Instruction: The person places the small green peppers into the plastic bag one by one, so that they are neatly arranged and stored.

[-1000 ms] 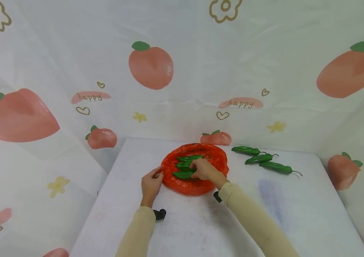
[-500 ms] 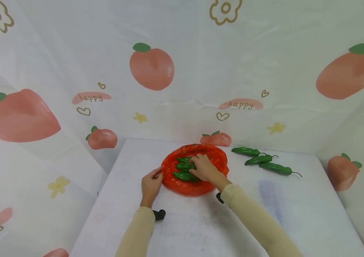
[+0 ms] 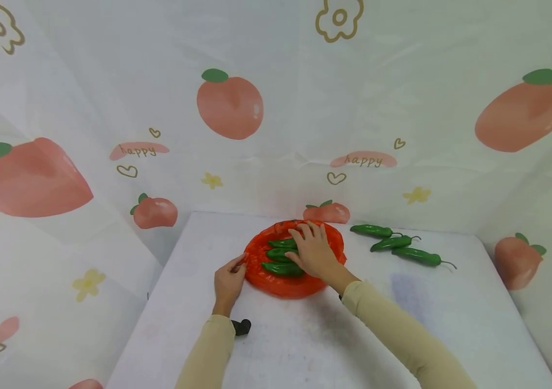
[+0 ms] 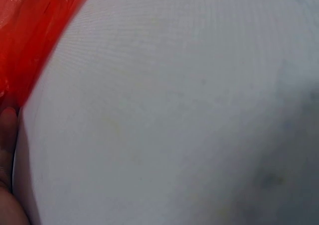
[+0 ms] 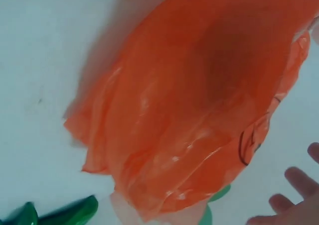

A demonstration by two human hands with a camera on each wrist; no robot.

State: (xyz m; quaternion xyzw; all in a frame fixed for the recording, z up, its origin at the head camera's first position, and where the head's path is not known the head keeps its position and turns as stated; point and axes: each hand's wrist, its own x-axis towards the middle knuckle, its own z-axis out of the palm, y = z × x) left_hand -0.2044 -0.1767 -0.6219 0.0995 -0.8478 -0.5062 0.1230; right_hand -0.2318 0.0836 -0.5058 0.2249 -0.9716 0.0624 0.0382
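A red plastic bag point(image 3: 276, 290) lies spread wide on the table like a shallow bowl. Three green chili peppers point(image 3: 281, 268) rest inside it, lined up one behind another, their right ends partly covered by my right hand point(image 3: 316, 253). That hand hovers over the bag with its fingers spread and holds nothing; its fingertips point(image 5: 299, 180) also appear apart in the right wrist view. At the bag's left rim, my left hand point(image 3: 228, 281) pinches the plastic between thumb and fingers. Only a bit of that hand shows at the left wrist view's edge, beside the red plastic point(image 4: 30, 41).
Three more green chili peppers point(image 3: 417, 256) lie on the white table point(image 3: 276, 351) at the back right, close together. A cloth wall point(image 3: 276, 178) printed with peaches rises behind the table. A black piece point(image 3: 241, 327) sticks out at my left wrist.
My right hand has let go of a pepper in the bag, lifted a little, and its fingers have spread toward the back. The left hand has stayed at the rim.
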